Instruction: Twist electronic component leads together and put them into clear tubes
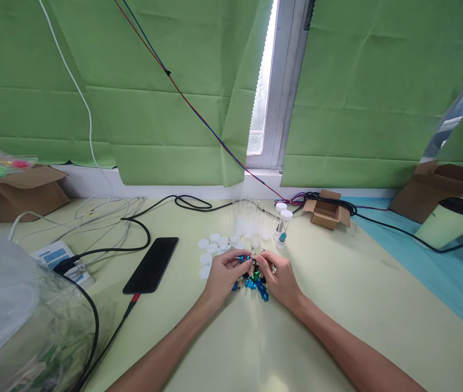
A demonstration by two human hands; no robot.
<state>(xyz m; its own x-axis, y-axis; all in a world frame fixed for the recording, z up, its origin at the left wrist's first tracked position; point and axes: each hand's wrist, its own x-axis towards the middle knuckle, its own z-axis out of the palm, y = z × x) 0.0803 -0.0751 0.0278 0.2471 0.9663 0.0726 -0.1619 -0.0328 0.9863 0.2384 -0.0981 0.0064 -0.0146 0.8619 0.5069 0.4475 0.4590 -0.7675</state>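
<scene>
My left hand (225,272) pinches a small shiny blue metallic piece (243,257) between thumb and fingertips. Close beside it, my right hand (278,275) has its thumb and fingers pressed together; what is in them is too small to make out. Beneath and between both hands lies a loose pile of small blue, green and black pieces (263,291). Several round white caps (205,259) are spread just left of the fingers. Behind the hands stand several clear tubes (251,220). A white-capped tube (285,226) at their right contains a blue-green piece.
A black phone (152,265) with a cable lies to the left. Beyond it are a power strip (62,258) and tangled cords. A clear plastic container (6,321) fills the near left. Small cardboard box (326,215) and green cup (439,226) stand at right.
</scene>
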